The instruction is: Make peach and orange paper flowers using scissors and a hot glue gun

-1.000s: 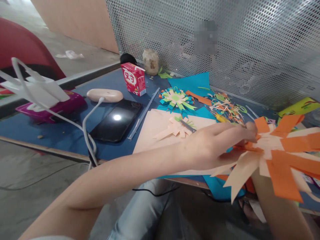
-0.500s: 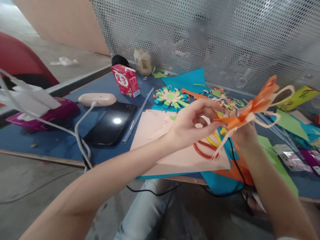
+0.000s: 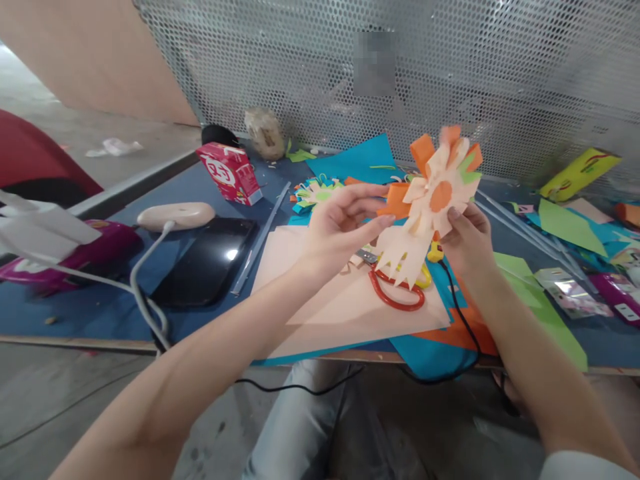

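Observation:
A paper flower (image 3: 420, 193) with peach and orange petals and an orange centre is held up above the table, its face toward me. My right hand (image 3: 467, 237) grips its right edge, thumb on the front. On the other side, my left hand (image 3: 347, 220) pinches an orange paper loop (image 3: 397, 200) at the flower's left. Below it, scissors (image 3: 400, 293) with red and yellow handles lie on peach paper sheets (image 3: 310, 293); the flower hides part of them. Another paper flower (image 3: 317, 193), blue and green, lies behind my left hand.
A black phone (image 3: 207, 260), a white charging case (image 3: 175, 215) with a cable and a red box (image 3: 230, 173) stand at the left. Orange and green paper sheets (image 3: 545, 307) lie at the right. A perforated metal panel (image 3: 300, 67) rises behind the table.
The flower has turned from edge-on to face me and moved left, showing its orange centre. Both hands stay on it, and the view has shifted slightly to the right.

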`<action>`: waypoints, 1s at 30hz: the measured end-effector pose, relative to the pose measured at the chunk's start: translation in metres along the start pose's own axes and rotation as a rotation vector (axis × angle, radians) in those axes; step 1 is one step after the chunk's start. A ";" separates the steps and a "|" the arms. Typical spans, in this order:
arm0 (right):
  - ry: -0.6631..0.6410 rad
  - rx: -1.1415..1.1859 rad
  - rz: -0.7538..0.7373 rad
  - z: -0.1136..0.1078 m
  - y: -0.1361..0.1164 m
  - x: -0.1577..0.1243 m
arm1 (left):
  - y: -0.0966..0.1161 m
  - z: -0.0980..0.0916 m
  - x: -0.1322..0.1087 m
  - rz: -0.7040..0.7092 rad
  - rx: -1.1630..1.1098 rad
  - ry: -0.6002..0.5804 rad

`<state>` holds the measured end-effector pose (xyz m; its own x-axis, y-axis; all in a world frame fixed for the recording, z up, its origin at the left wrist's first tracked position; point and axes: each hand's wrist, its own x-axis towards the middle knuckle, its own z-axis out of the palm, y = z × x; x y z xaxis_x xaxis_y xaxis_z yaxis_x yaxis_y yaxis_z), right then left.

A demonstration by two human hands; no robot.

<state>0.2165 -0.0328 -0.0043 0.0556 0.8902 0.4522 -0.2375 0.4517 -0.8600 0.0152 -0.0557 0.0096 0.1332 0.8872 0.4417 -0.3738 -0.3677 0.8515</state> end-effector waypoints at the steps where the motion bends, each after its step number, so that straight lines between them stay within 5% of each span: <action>1: 0.000 -0.021 -0.008 0.001 0.000 0.000 | -0.001 0.000 0.000 -0.010 -0.008 0.002; 30: 0.125 -0.220 -0.120 0.005 0.004 -0.004 | -0.016 -0.009 0.006 -0.160 -0.021 -0.020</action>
<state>0.2102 -0.0348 -0.0088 0.1927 0.8240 0.5328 -0.0066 0.5440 -0.8390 0.0137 -0.0419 -0.0039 0.2108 0.9283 0.3064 -0.3654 -0.2159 0.9055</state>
